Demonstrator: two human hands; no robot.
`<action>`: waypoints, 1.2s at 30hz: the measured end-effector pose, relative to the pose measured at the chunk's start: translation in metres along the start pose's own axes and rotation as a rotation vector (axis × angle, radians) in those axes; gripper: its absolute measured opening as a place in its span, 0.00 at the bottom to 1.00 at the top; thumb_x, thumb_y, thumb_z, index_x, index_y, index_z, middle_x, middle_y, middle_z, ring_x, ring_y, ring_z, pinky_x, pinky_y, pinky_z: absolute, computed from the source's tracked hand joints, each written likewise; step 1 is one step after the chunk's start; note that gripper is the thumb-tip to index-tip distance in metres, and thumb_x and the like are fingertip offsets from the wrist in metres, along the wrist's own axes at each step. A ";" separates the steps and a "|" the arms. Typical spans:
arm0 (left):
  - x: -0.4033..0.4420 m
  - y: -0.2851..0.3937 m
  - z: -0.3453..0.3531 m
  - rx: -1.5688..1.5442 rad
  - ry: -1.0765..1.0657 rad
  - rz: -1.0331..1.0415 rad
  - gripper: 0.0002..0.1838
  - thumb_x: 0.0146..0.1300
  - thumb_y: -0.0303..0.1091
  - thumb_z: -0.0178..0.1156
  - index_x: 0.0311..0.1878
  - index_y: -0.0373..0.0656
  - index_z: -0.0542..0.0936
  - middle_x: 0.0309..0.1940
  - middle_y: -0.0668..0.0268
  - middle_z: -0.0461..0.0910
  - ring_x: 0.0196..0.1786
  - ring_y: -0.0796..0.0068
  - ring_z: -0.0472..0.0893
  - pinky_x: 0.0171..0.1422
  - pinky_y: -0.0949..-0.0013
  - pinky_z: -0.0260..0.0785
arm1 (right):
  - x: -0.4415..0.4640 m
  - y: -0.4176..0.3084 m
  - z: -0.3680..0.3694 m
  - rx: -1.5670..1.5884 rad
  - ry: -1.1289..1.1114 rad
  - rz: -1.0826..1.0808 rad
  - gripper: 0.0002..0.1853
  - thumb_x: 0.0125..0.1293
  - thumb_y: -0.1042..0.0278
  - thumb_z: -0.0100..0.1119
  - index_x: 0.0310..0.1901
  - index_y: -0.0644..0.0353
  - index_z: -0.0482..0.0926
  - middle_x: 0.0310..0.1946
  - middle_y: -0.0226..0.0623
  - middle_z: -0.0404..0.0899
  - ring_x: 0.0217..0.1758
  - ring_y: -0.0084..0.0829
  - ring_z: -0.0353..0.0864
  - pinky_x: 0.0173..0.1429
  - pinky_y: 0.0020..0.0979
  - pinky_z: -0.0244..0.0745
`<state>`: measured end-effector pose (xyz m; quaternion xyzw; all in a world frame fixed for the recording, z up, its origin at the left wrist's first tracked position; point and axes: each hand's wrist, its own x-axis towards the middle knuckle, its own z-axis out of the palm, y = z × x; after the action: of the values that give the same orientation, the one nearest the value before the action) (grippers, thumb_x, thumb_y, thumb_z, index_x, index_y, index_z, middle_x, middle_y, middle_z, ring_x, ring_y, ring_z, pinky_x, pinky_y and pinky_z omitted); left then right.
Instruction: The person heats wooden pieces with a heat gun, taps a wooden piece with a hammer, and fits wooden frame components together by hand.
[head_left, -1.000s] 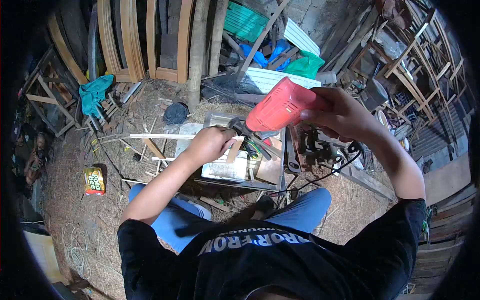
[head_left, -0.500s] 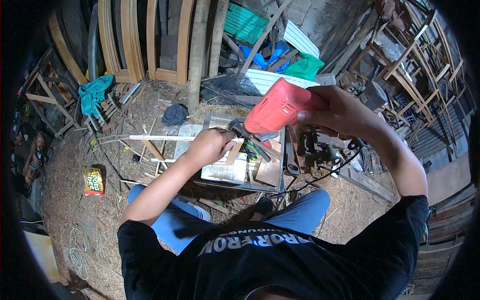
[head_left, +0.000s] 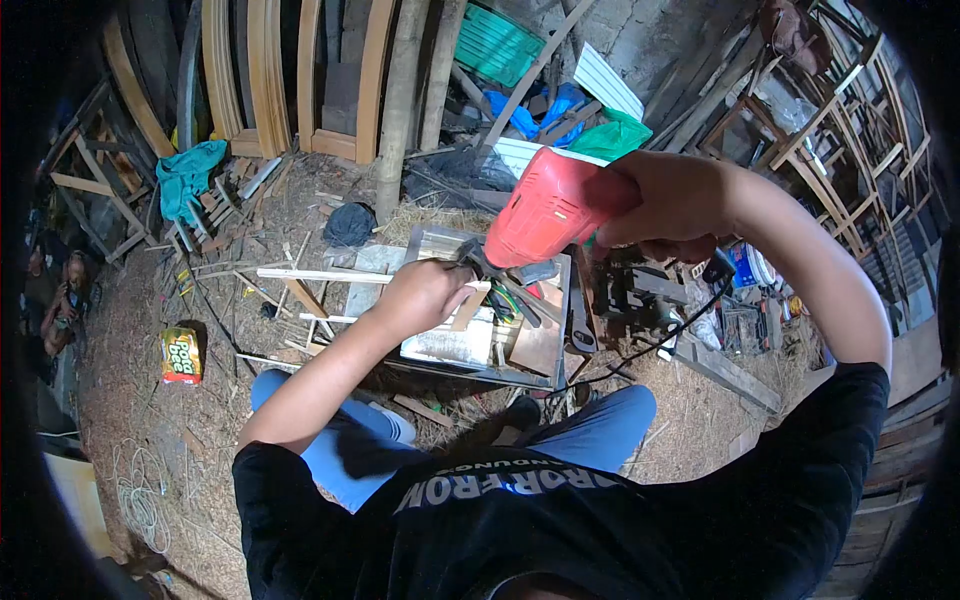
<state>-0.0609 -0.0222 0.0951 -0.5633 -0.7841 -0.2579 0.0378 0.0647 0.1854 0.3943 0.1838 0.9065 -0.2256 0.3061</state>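
Note:
My right hand [head_left: 675,200] is closed around the handle of a red corded power drill [head_left: 552,208]. The drill points down and to the left, its chuck close to the fingers of my left hand [head_left: 425,296]. Those fingers grip a light wooden strip [head_left: 330,275] that reaches out to the left. A short wooden piece [head_left: 467,312] angles down from its right end. The drill tip is hidden, so I cannot tell whether it touches the wood. Under the work stands a low table [head_left: 470,373], with several hand tools [head_left: 517,300] lying on it.
From the drill, a black cord [head_left: 690,322] runs down past the table's right side. Wooden frames [head_left: 265,80] lean at the back. A yellow snack packet [head_left: 181,355] and coiled rope [head_left: 143,505] lie on the littered floor. Timber [head_left: 725,372] lies at the right.
My right elbow has swung outward to the right, and the drill body has shifted slightly up and left. My left hand keeps its hold on the wooden strip.

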 end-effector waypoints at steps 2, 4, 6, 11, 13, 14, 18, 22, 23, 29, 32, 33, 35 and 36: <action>0.000 -0.001 0.001 0.001 -0.021 -0.009 0.14 0.67 0.39 0.66 0.47 0.39 0.87 0.35 0.50 0.87 0.39 0.46 0.86 0.46 0.48 0.79 | 0.004 0.000 -0.001 -0.002 -0.005 -0.002 0.11 0.67 0.62 0.69 0.43 0.60 0.83 0.19 0.29 0.76 0.13 0.18 0.70 0.14 0.26 0.64; 0.000 -0.001 -0.001 0.004 -0.055 -0.015 0.14 0.67 0.39 0.66 0.48 0.39 0.87 0.36 0.50 0.87 0.39 0.46 0.86 0.46 0.48 0.79 | 0.011 0.005 0.000 0.004 0.025 -0.062 0.11 0.67 0.63 0.69 0.44 0.61 0.82 0.20 0.29 0.77 0.13 0.18 0.70 0.14 0.26 0.64; 0.000 0.002 -0.004 -0.003 -0.060 -0.032 0.14 0.68 0.39 0.66 0.48 0.39 0.87 0.38 0.50 0.87 0.40 0.46 0.86 0.46 0.49 0.79 | 0.011 0.003 -0.003 0.059 -0.012 -0.002 0.11 0.67 0.64 0.69 0.44 0.62 0.82 0.21 0.29 0.77 0.13 0.18 0.70 0.14 0.26 0.64; -0.002 0.000 -0.002 -0.013 -0.038 -0.014 0.14 0.68 0.39 0.65 0.47 0.39 0.88 0.38 0.50 0.88 0.40 0.46 0.86 0.46 0.48 0.79 | 0.019 0.010 -0.003 0.078 0.011 -0.022 0.10 0.67 0.65 0.69 0.43 0.62 0.81 0.19 0.28 0.76 0.13 0.17 0.70 0.14 0.26 0.62; -0.001 -0.002 0.001 -0.008 -0.036 -0.007 0.13 0.68 0.39 0.65 0.46 0.39 0.88 0.38 0.51 0.88 0.40 0.46 0.86 0.46 0.48 0.79 | 0.009 0.000 -0.001 0.047 0.045 -0.006 0.10 0.67 0.65 0.68 0.43 0.62 0.81 0.19 0.28 0.76 0.13 0.18 0.70 0.14 0.26 0.62; -0.001 -0.003 0.002 -0.004 -0.047 -0.017 0.13 0.68 0.39 0.66 0.46 0.39 0.88 0.38 0.51 0.88 0.40 0.46 0.86 0.46 0.48 0.79 | 0.007 -0.002 -0.001 0.031 0.048 -0.005 0.10 0.67 0.65 0.68 0.43 0.62 0.81 0.18 0.28 0.76 0.13 0.18 0.69 0.14 0.26 0.61; 0.002 0.002 -0.005 -0.014 -0.050 -0.020 0.13 0.68 0.39 0.66 0.46 0.39 0.88 0.39 0.52 0.88 0.40 0.47 0.86 0.46 0.48 0.79 | 0.006 -0.004 0.000 -0.021 0.064 -0.014 0.11 0.67 0.65 0.68 0.44 0.62 0.81 0.17 0.29 0.75 0.12 0.18 0.69 0.14 0.27 0.62; 0.002 0.002 -0.003 -0.049 -0.013 -0.003 0.13 0.68 0.39 0.66 0.46 0.38 0.88 0.38 0.51 0.88 0.39 0.46 0.86 0.46 0.48 0.79 | 0.005 -0.005 -0.002 -0.024 0.044 -0.039 0.11 0.66 0.63 0.68 0.41 0.62 0.81 0.16 0.30 0.76 0.12 0.19 0.71 0.14 0.28 0.64; 0.002 0.002 -0.003 -0.047 -0.018 -0.006 0.13 0.68 0.39 0.66 0.46 0.38 0.88 0.38 0.51 0.88 0.39 0.46 0.86 0.46 0.48 0.79 | 0.004 -0.006 -0.002 -0.050 0.052 -0.023 0.11 0.66 0.63 0.68 0.40 0.62 0.81 0.16 0.30 0.76 0.12 0.20 0.71 0.14 0.29 0.64; 0.003 0.003 -0.006 -0.039 -0.035 -0.014 0.14 0.69 0.40 0.65 0.46 0.39 0.88 0.36 0.50 0.88 0.38 0.46 0.86 0.47 0.48 0.79 | 0.014 0.003 -0.004 -0.096 0.034 -0.138 0.13 0.65 0.60 0.67 0.34 0.63 0.80 0.15 0.32 0.75 0.11 0.24 0.72 0.14 0.31 0.65; 0.003 0.004 -0.007 -0.039 -0.028 -0.012 0.14 0.69 0.40 0.65 0.46 0.39 0.88 0.36 0.50 0.87 0.39 0.46 0.86 0.47 0.48 0.79 | 0.006 -0.007 -0.004 -0.121 0.043 -0.104 0.15 0.63 0.58 0.67 0.32 0.63 0.80 0.15 0.33 0.74 0.12 0.26 0.72 0.13 0.35 0.66; 0.003 0.004 -0.007 -0.039 -0.029 -0.013 0.14 0.69 0.40 0.65 0.46 0.39 0.88 0.36 0.50 0.87 0.39 0.46 0.86 0.47 0.48 0.79 | 0.003 -0.010 -0.003 -0.113 0.047 -0.072 0.15 0.63 0.58 0.67 0.31 0.63 0.80 0.15 0.32 0.74 0.12 0.26 0.72 0.13 0.35 0.65; 0.003 0.005 -0.007 -0.034 -0.040 -0.019 0.14 0.69 0.41 0.65 0.46 0.39 0.88 0.37 0.50 0.88 0.39 0.46 0.86 0.47 0.48 0.79 | 0.003 -0.011 -0.004 -0.095 0.040 -0.047 0.15 0.63 0.58 0.67 0.31 0.63 0.80 0.14 0.32 0.74 0.13 0.26 0.73 0.13 0.35 0.65; 0.003 0.006 -0.009 -0.029 -0.048 -0.023 0.14 0.69 0.41 0.64 0.46 0.40 0.88 0.37 0.51 0.88 0.39 0.46 0.86 0.47 0.48 0.79 | 0.004 -0.007 -0.005 -0.085 0.029 -0.054 0.15 0.63 0.58 0.67 0.31 0.63 0.81 0.14 0.32 0.73 0.13 0.25 0.72 0.13 0.35 0.65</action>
<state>-0.0581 -0.0222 0.1059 -0.5607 -0.7874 -0.2561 0.0076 0.0558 0.1825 0.3971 0.1492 0.9243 -0.1921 0.2942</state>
